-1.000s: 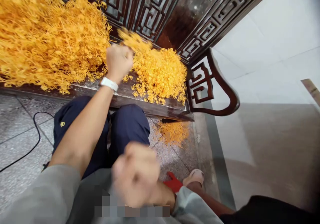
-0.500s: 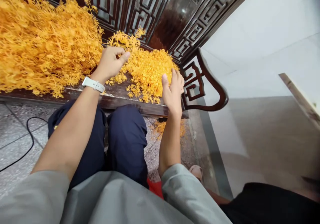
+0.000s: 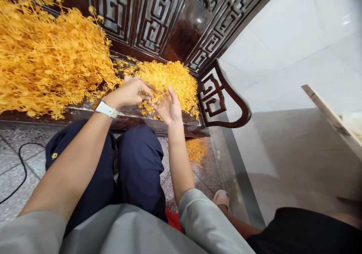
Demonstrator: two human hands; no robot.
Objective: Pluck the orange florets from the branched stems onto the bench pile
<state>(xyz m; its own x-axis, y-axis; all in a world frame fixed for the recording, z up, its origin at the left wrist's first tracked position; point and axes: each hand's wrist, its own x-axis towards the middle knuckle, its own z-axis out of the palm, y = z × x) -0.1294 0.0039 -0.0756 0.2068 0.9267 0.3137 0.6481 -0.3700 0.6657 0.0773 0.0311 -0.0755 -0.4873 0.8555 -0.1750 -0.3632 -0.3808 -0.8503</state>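
Note:
A large heap of yellow, plastic-looking flower sprigs (image 3: 53,57) lies at the left of a dark wooden bench (image 3: 130,121). A smaller, denser pile of yellow flower pieces (image 3: 181,82) sits at the bench's right end. In front of that pile, my left hand (image 3: 132,92), with a pale watch on its wrist, has its fingertips pinched on a small yellow sprig (image 3: 160,95), mostly hidden. Close to it, my right hand (image 3: 170,106) faces palm inward, thumb up and fingers apart, beside the sprig. Whether the right fingers touch the sprig is unclear.
The bench has a carved, latticed backrest (image 3: 158,16) and a curved armrest (image 3: 237,110) on the right. More yellow pieces (image 3: 196,150) are on the floor below. A black cable (image 3: 25,167) runs at left. Another person's foot (image 3: 221,198) shows at lower right.
My right hand has moved left from the pile's right side, toward my left hand. My left hand has shifted right and down, and the two now meet in front of the small pile.

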